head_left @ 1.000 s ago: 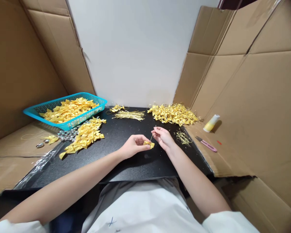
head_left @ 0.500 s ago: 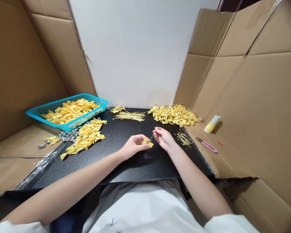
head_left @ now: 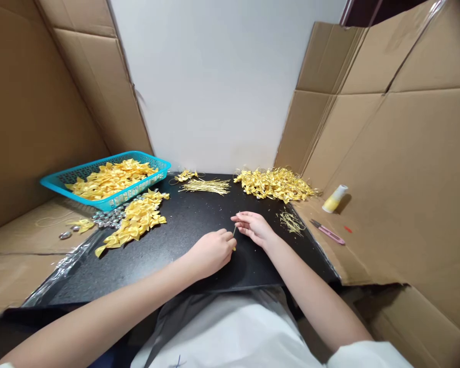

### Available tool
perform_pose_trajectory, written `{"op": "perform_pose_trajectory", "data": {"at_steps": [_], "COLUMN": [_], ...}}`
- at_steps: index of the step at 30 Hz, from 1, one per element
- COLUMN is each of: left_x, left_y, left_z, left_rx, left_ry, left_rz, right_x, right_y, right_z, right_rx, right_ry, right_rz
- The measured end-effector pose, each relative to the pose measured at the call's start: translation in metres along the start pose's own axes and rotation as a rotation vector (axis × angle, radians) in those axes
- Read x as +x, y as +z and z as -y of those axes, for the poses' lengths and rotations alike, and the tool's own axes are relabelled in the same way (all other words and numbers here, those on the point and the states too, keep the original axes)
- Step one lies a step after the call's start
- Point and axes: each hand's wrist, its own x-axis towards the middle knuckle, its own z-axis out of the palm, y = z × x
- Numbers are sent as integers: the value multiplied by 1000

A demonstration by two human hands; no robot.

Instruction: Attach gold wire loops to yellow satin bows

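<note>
My left hand [head_left: 213,250] is closed, back upward, over the middle of the black table [head_left: 184,260]. Only a sliver of a yellow ribbon bow [head_left: 234,249] shows past its fingertips; the rest is hidden. From there a thin strand of thread [head_left: 235,231] runs up to my right hand [head_left: 253,227]. The right fingertips are pinched together on its upper end, a little higher than the left hand. Whether a needle is on the thread is too small to tell.
A teal basket [head_left: 111,204] of yellow bows stands left, beside loose bows [head_left: 140,220] and silvery beads [head_left: 109,217]. Gold cords [head_left: 207,186] and a golden heap of bows [head_left: 276,184] lie behind. Right are cord scraps [head_left: 291,223], pink snips [head_left: 327,232] and a thread spool [head_left: 335,199].
My left hand has turned over, palm down, and come nearer to me, covering the bow that showed before. My right hand has shifted slightly left and towards me.
</note>
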Motion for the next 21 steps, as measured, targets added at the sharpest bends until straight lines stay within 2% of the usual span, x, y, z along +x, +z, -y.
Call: {"op": "perform_pose_trajectory", "data": {"at_steps": [2, 4, 12, 16, 21], "left_x": [-3, -6, -8, -4, 1], "left_y": [1, 3, 4, -5, -22], "left_z": [-6, -10, -19, -17, 4], "left_rx": [106, 159, 213, 107, -230], "left_ry": [3, 5, 4, -45, -76], "left_rz": [79, 110, 98, 108, 90], "right_x": [-2, -3, 4, 11, 15], "right_y": [2, 3, 11, 17, 20], "right_z": [1, 1, -3, 2, 7], "right_rx": [-41, -83, -335, -463, -558], "right_ry": [30, 51, 21, 57, 91], "right_rz": [-21, -38, -66, -66, -71]}}
